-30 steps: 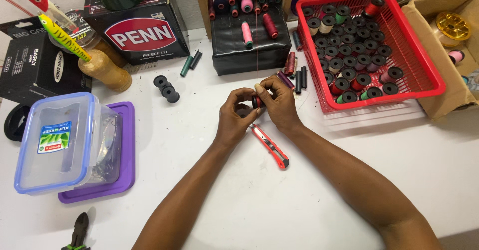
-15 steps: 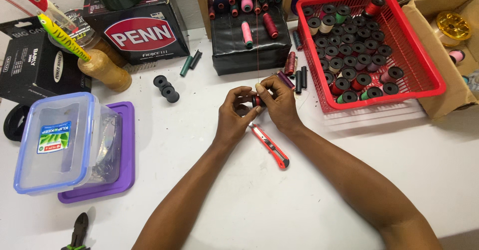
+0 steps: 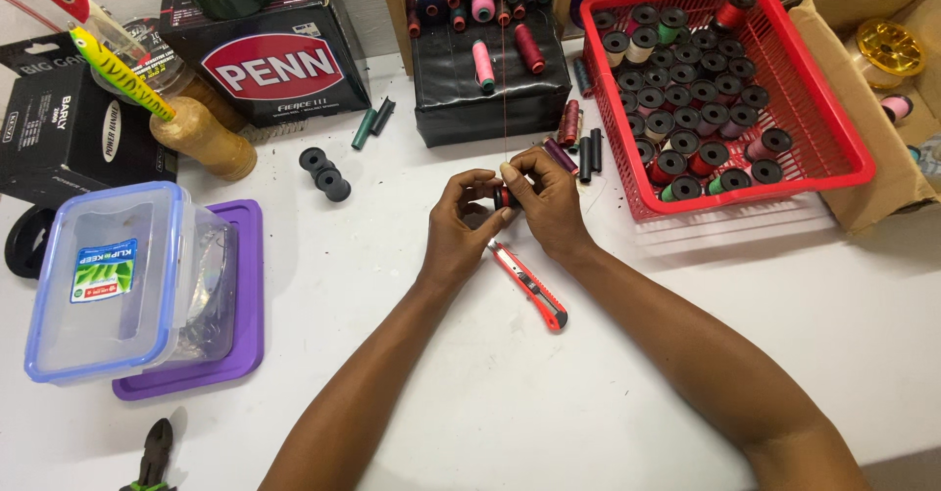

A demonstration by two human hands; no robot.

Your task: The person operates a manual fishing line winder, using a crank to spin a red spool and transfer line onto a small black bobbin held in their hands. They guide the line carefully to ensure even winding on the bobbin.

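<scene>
My left hand (image 3: 463,224) and my right hand (image 3: 545,202) meet over the middle of the white table, both pinching a small black spool (image 3: 505,197) wound with red thread. A thin red thread (image 3: 503,89) runs straight up from the spool toward the thread cones at the back. A red utility knife (image 3: 530,284) lies on the table just below my hands.
A red basket (image 3: 823,128) of several small spools stands at the right, a cardboard box (image 3: 882,187) beside it. A black box (image 3: 490,94) with thread cones sits behind my hands. Loose black spools (image 3: 324,172), a clear container (image 3: 118,285) on a purple lid, and pliers (image 3: 152,452) lie at the left.
</scene>
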